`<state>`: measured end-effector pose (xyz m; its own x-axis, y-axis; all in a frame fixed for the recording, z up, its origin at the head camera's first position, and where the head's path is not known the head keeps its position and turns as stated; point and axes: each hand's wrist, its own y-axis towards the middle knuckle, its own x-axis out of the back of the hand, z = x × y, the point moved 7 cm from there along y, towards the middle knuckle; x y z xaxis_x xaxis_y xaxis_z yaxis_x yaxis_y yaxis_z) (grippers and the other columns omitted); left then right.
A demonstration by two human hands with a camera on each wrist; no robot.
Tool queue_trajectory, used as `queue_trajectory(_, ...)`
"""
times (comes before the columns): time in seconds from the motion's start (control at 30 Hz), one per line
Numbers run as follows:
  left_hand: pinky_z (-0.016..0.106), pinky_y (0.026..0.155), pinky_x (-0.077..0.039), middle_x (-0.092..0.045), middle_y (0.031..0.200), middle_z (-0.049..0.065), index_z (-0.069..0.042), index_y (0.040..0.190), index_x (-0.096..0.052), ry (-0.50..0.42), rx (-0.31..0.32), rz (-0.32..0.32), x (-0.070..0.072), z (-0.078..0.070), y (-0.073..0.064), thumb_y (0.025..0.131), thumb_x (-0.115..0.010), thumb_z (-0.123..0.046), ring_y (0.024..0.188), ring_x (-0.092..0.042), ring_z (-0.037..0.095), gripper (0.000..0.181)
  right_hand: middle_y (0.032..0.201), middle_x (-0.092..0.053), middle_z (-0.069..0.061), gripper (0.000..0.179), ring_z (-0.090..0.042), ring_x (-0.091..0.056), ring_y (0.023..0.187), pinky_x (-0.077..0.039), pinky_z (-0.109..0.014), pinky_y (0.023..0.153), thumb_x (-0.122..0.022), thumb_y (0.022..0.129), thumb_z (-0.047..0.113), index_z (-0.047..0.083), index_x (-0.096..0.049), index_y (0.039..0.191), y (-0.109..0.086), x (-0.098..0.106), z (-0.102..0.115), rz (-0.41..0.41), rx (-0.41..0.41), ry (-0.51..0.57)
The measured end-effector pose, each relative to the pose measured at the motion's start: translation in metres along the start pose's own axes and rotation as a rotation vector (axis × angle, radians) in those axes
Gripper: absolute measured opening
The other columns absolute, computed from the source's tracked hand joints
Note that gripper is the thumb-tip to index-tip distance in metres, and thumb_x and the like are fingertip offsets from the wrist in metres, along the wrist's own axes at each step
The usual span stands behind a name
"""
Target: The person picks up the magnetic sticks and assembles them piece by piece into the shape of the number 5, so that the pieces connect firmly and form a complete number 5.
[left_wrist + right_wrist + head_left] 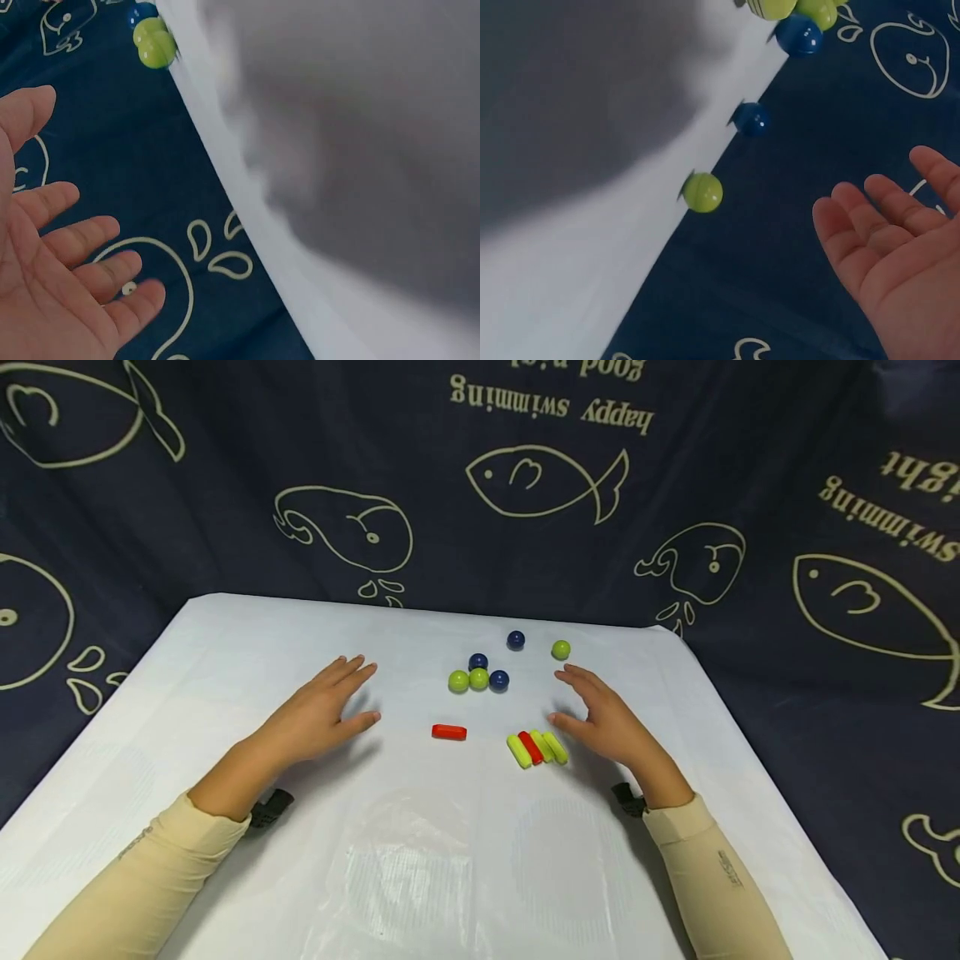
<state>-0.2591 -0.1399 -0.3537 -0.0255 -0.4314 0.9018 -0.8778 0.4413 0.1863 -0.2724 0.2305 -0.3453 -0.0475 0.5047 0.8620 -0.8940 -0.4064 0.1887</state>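
My left hand hovers over the left part of the table with its fingers extended and nothing in it. The nearest thing to it is a single red stick, lying crosswise. On the other side my right hand is held with fingers spread, empty too. Just left of it lie several short sticks side by side: a yellow-green one, a red one and further yellow-green ones. Beyond its fingertips sits a green ball, which the right wrist view shows as a glossy green ball.
Toward the back middle, green balls and blue balls cluster together, with another blue ball behind them. A white cover lies over the table. Dark fabric with fish drawings hangs behind its far edge.
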Motion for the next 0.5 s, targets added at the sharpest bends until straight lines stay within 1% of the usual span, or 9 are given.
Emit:
queue_trajectory(0.13, 0.055, 0.113, -0.025, -0.037, 0.154, 0.019, -0.004, 0.151, -0.039, -0.082, -0.027, 0.015, -0.009, -0.005, 0.009, 0.095, -0.066, -0.036, 0.143, -0.029, 0.039, 0.07, 0.151, -0.042, -0.013, 0.061, -0.034, -0.047, 0.129, -0.044, -0.052, 0.1, -0.073, 0.091, 0.024, 0.007, -0.048, 0.144, 0.011, -0.002, -0.004, 0.007, -0.015, 0.064)
queue_trajectory(0.23, 0.052, 0.112, -0.028, -0.042, 0.151, 0.014, -0.007, 0.15, -0.041, -0.177, -0.047, 0.044, -0.017, -0.009, 0.015, 0.095, -0.067, -0.037, 0.14, -0.036, 0.034, 0.068, 0.145, -0.048, -0.011, 0.057, -0.034, -0.05, 0.125, -0.045, -0.05, 0.099, -0.073, 0.092, 0.023, 0.007, -0.051, 0.141, 0.02, -0.003, -0.007, 0.012, -0.026, 0.105)
queue_trajectory(0.37, 0.051, 0.105, -0.039, -0.048, 0.146, 0.011, -0.012, 0.148, -0.045, -0.317, -0.071, 0.098, -0.028, -0.016, 0.019, 0.094, -0.069, -0.038, 0.133, -0.045, 0.031, 0.065, 0.137, -0.054, -0.01, 0.052, -0.034, -0.052, 0.123, -0.045, -0.049, 0.098, -0.073, 0.092, 0.023, 0.006, -0.054, 0.138, 0.032, -0.003, -0.007, 0.011, -0.025, 0.138)
queue_trajectory(0.5, 0.05, 0.1, -0.043, -0.052, 0.142, 0.012, -0.012, 0.146, -0.048, -0.408, -0.072, 0.126, -0.036, -0.022, 0.023, 0.093, -0.07, -0.034, 0.128, -0.05, 0.029, 0.061, 0.134, -0.057, -0.009, 0.048, -0.031, -0.054, 0.122, -0.045, -0.047, 0.098, -0.073, 0.092, 0.022, 0.007, -0.057, 0.135, 0.045, -0.004, -0.007, 0.02, -0.037, 0.182)
